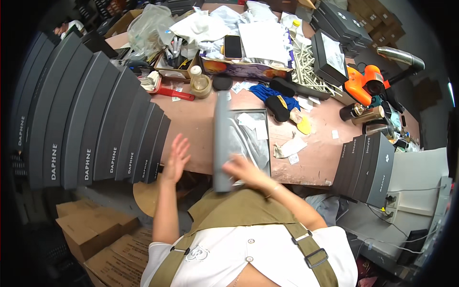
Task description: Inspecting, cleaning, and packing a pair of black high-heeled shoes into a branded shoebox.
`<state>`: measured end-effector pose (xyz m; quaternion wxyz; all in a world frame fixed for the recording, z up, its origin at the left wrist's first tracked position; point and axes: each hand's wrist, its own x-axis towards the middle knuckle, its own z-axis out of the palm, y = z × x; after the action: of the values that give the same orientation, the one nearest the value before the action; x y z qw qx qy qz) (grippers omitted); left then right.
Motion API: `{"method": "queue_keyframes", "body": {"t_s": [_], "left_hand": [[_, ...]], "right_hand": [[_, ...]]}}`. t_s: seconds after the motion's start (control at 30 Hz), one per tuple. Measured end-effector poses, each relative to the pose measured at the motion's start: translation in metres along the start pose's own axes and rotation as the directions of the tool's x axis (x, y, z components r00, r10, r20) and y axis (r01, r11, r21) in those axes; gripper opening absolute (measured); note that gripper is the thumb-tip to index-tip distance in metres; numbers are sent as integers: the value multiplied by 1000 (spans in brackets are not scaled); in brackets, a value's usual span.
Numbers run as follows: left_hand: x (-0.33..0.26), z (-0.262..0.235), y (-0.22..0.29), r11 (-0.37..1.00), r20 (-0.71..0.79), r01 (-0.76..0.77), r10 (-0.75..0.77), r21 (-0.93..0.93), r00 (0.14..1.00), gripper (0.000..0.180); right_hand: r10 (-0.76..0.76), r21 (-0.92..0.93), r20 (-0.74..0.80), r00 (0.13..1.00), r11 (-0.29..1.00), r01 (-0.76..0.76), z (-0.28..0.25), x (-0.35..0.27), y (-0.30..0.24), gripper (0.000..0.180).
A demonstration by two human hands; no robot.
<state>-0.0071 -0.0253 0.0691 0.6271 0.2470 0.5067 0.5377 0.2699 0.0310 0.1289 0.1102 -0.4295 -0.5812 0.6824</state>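
Left of the open box (268,148), the left hand (177,160) spreads empty fingers; at the box's left edge, the lid (221,136) stands, likely light, stiff, best held by rims; the right hand (246,171) touches it, fingers' grip unclear.

Bench (191,124) fairly bright, evenly lit, w/ soft shadows; pic corners blk. Thin bright light strip (451,94) far R. Glare on metal nozzle (401,56), sheen on clear bag (150,26). L hand (177,155), R hand (241,170) & lid (221,138) motion-blurred. L box stack (103,119) bowed by fisheye; bg top L dim, soft.
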Motion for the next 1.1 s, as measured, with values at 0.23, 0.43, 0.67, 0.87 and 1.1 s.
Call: {"method": "queue_keyframes", "body": {"t_s": [0.23,0.43,0.67,0.87,1.1], "left_hand": [[44,-23,-20,7,165,-197,516,980,841,73],[102,136,-64,-70,603,-600,133,797,786,57],[88,121,-69,453,451,-446,104,772,886,47],[68,155,-72,944,2,324,-324,-59,946,53],[68,145,-77,886,-10,367,-385,-283,923,28]], "right_hand": [[-438,-786,-361,824,619,-16,-73,36,46,59],[-402,-882,-410,819,404,-243,-71,86,82,77],[-481,-943,-318,817,249,-220,-88,92,83,19],[-501,-920,-208,840,392,6,-66,57,80,17],[-558,-808,-380,738,588,29,-89,45,64,20]]}}
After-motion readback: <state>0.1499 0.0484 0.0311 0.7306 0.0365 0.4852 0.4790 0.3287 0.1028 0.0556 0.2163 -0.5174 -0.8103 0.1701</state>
